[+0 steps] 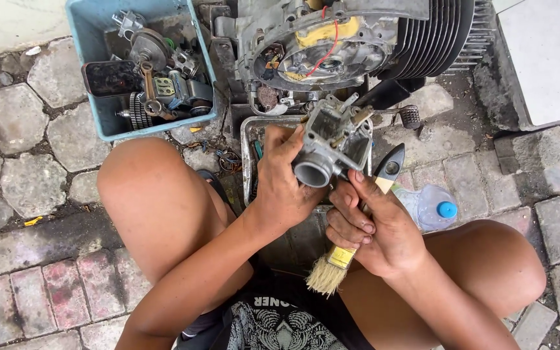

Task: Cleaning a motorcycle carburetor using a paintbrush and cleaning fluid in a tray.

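Gripping carburetor [329,144] body, left hand [284,181] fingers clamped; rigid, greasy, likely slippery. Right hand [372,223] clamped on brush [336,260].

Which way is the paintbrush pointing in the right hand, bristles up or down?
Bristles down. The right hand grips the paintbrush mid-handle; its pale bristles point toward the person's lap.

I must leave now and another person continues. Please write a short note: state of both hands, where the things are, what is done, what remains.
Left hand: grips the carburetor over the metal tray.
Right hand: holds the paintbrush, bristles pointing down toward the lap, thumb on the carburetor.
Engine stands just ahead; blue bin of loose parts at left; plastic bottle at right.
Done: carburetor is off the engine.
Left: it looks grimy; brushing seems unfinished.
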